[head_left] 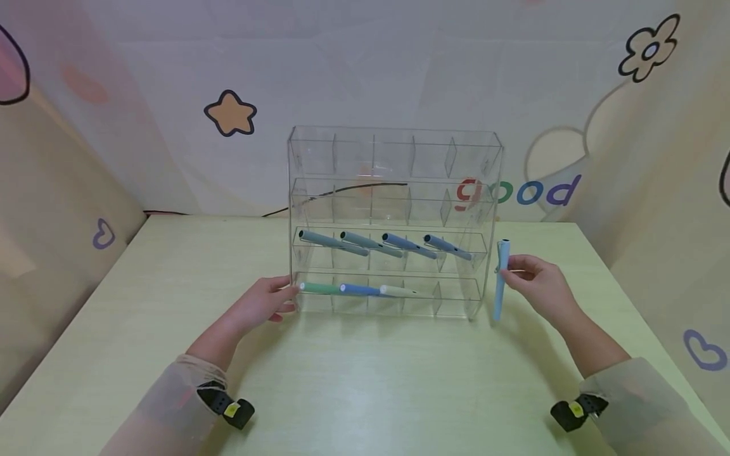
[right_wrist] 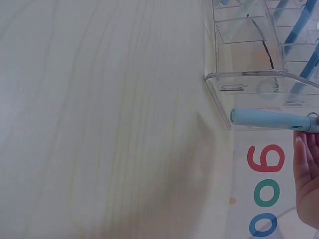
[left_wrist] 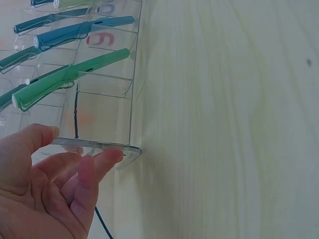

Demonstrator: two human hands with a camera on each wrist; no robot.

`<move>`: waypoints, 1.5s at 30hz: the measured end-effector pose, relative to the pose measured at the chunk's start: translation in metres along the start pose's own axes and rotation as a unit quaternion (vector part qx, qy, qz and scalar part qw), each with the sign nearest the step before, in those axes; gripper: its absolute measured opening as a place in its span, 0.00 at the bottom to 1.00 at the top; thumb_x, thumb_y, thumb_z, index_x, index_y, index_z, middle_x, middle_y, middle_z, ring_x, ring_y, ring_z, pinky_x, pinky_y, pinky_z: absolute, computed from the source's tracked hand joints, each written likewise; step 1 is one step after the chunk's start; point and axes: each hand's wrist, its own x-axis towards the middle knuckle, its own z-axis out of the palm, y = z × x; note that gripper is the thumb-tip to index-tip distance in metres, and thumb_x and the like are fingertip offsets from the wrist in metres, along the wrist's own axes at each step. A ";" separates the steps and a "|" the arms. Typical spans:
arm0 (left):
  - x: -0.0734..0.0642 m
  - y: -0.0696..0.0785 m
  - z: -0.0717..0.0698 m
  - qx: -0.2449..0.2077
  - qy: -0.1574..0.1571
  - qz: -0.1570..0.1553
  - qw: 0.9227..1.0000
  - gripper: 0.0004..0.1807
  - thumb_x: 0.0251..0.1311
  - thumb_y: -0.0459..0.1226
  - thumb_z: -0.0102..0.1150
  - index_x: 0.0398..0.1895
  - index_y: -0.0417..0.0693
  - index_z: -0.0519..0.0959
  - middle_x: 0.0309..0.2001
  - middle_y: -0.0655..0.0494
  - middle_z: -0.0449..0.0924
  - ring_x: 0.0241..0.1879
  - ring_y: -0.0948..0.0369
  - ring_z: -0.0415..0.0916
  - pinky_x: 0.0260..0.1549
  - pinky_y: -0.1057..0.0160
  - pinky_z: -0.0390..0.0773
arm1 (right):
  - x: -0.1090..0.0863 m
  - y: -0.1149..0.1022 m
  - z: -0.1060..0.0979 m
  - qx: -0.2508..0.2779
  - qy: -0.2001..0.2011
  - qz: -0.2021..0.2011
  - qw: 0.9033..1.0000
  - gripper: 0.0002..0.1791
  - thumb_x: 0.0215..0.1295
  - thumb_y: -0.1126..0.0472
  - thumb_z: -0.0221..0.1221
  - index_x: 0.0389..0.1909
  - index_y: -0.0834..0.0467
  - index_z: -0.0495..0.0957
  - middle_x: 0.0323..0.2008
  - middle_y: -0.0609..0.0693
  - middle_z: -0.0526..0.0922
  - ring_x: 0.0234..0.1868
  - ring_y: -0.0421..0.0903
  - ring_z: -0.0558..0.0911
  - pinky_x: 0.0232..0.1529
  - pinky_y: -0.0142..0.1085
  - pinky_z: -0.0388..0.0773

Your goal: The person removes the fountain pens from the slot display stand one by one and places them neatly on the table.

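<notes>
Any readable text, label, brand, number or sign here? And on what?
"good": on the backdrop, in coloured letters; the "g" shows through the clear rack.
Yellow labels on the black wrist units: any print too small to read.
Light-blue pen in the right hand, and racked pens: no legible text.
No readable brand or number.
</notes>
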 end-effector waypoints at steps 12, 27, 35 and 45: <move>0.000 -0.003 0.003 -0.003 -0.002 -0.007 1.000 0.29 0.68 0.46 0.46 0.67 0.38 0.62 0.58 0.35 0.70 0.50 0.48 0.76 0.37 0.58 0.78 | 0.002 0.007 0.002 0.004 -0.023 0.017 1.000 0.26 0.67 0.50 0.54 0.53 0.69 0.71 0.47 0.63 0.78 0.43 0.54 0.80 0.38 0.27 0.74; 0.001 -0.002 0.003 -0.005 -0.003 0.000 1.000 0.29 0.69 0.45 0.45 0.67 0.37 0.61 0.59 0.34 0.68 0.51 0.47 0.75 0.39 0.55 0.78 | 0.007 0.013 0.004 0.026 -0.042 0.029 0.998 0.24 0.68 0.55 0.52 0.53 0.72 0.68 0.46 0.63 0.75 0.40 0.42 0.77 0.38 0.25 0.76; 0.001 -0.002 0.001 -0.002 -0.001 -0.001 1.000 0.30 0.68 0.46 0.46 0.67 0.38 0.61 0.58 0.34 0.69 0.51 0.47 0.76 0.38 0.55 0.79 | 0.009 0.016 0.003 0.034 -0.053 0.033 0.997 0.24 0.69 0.57 0.51 0.54 0.75 0.66 0.46 0.65 0.74 0.38 0.38 0.76 0.38 0.25 0.76; -0.002 0.001 0.001 -0.003 -0.001 -0.005 1.000 0.29 0.68 0.46 0.46 0.67 0.38 0.62 0.58 0.35 0.70 0.51 0.47 0.76 0.38 0.56 0.78 | 0.015 0.019 0.009 0.057 -0.076 0.041 0.995 0.26 0.70 0.56 0.50 0.57 0.74 0.65 0.50 0.67 0.74 0.43 0.45 0.78 0.42 0.28 0.77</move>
